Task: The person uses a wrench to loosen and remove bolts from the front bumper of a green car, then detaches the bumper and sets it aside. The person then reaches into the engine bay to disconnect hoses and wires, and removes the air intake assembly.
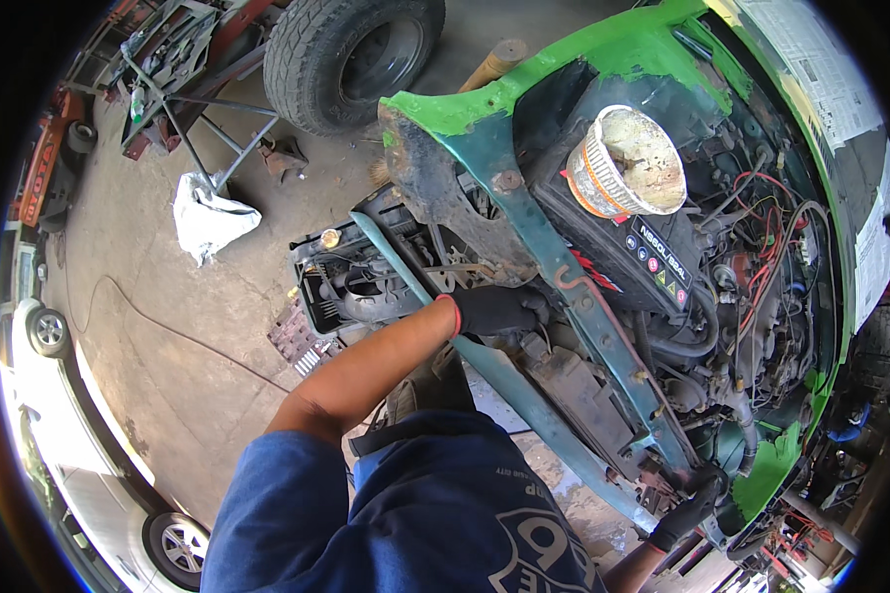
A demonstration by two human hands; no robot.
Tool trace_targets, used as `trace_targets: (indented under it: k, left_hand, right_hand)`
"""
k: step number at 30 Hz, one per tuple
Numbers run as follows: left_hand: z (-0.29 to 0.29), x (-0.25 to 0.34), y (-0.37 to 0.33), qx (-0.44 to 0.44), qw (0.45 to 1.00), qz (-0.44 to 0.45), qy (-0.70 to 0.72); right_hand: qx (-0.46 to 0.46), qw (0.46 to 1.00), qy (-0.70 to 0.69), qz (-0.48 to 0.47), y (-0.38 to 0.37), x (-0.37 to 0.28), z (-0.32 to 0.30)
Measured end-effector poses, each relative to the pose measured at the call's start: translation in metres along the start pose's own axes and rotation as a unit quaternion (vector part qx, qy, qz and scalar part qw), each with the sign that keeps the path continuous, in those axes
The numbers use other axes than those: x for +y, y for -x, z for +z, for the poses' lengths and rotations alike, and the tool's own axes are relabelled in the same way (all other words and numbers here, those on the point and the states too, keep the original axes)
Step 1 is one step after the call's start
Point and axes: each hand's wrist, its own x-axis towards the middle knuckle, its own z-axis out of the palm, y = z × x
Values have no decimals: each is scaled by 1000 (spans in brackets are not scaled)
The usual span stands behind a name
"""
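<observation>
My left hand (502, 312), in a black glove with a red cuff, reaches over the lower teal bar (554, 405) at the vehicle's front. Its fingers curl beside the grey radiator-like panel (578, 390); what they hold, if anything, is hidden. At the far right end of the upper teal crossmember (613, 336), my right hand (690, 509), also black-gloved, closes at the corner by the green-painted fender. I cannot make out what lies in its fingers. Behind the crossmember stands a black car battery (613, 232), with a dirty white tub (633, 163) on top.
Wires and hoses (771, 227) fill the engine bay. Newspaper sheets (821, 69) cover the vehicle's far right side. On the floor at left are a large tyre (351, 64), an open black tool case (341, 287), a white bag (213, 217) and a thin hose (183, 341).
</observation>
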Motion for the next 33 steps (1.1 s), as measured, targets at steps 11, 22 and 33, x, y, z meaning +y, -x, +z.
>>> trace_targets:
  k: [11, 22, 33]
  left_hand:
    - [18, -8, 4, 116, 973, -26, -196]
    - [4, -2, 25, 26, 935, -1, -355]
    - [67, 6, 85, 199, 781, 81, -586]
  right_hand:
    - [4, 999, -51, -15, -1, -20, 8]
    - [9, 994, -108, -1, 2, -27, 16]
    - [70, 913, 138, -378, 7, -68, 23]
